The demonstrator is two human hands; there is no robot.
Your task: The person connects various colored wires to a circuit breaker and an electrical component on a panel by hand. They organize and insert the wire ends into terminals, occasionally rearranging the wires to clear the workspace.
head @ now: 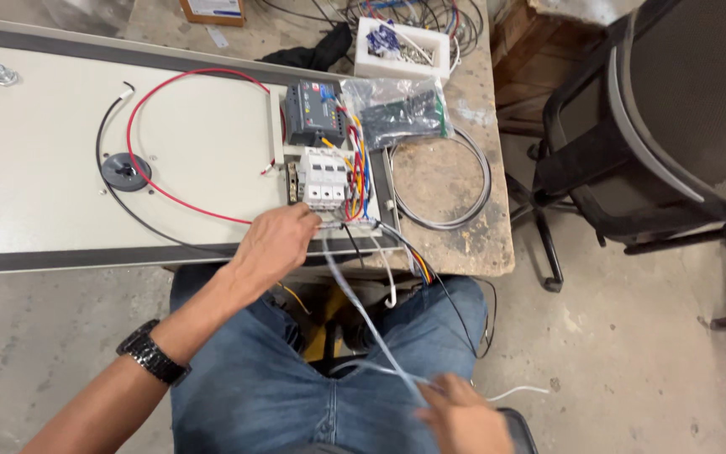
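Thin white wire stretched from lap to breaker panel.
The right hand [462,414], closed, pinches the light, limp white wire [361,313] at its loose end; the left hand [275,244], fingers curled, pins it below the white breakers [323,179] on the table [464,244].

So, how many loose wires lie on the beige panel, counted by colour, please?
Red wire: 1
Black wire: 1
Total: 2
Both curve around the round black fitting. The left hand rests at the white breakers; the right hand holds a pale cable.
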